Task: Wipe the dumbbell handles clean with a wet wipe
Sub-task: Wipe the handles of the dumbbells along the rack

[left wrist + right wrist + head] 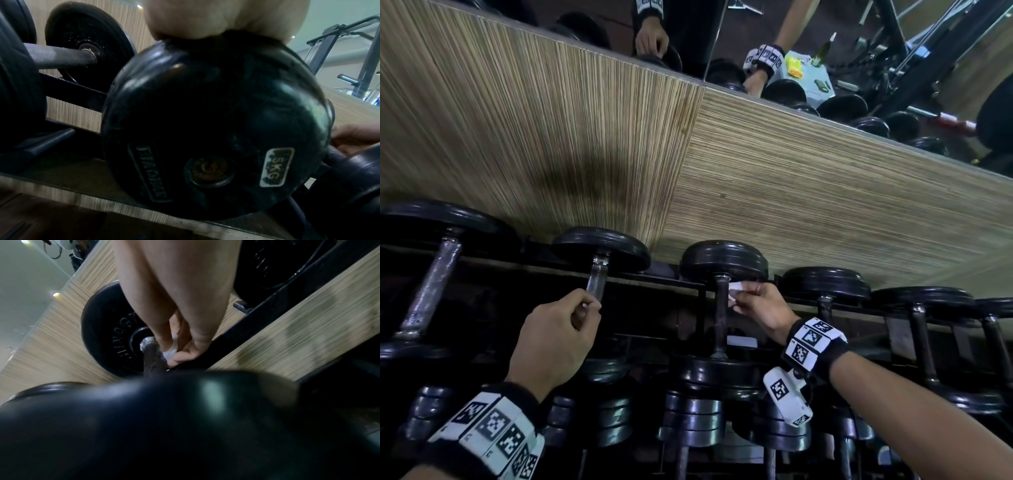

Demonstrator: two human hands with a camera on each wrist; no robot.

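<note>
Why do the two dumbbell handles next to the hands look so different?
The handle by the left hand is shiny silver metal; the handle by the right hand is dark and dull. The left hand grips the silver handle bare, while the right hand presses a white wet wipe against the dark handle near its far plate. Both handles lie on the same rack, with black round plates at their ends.

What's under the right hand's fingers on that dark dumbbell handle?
A crumpled white wet wipe, pinched by the right hand against the dark metal dumbbell handle near its far black plate. The handle surface beneath the wipe is covered.
</note>
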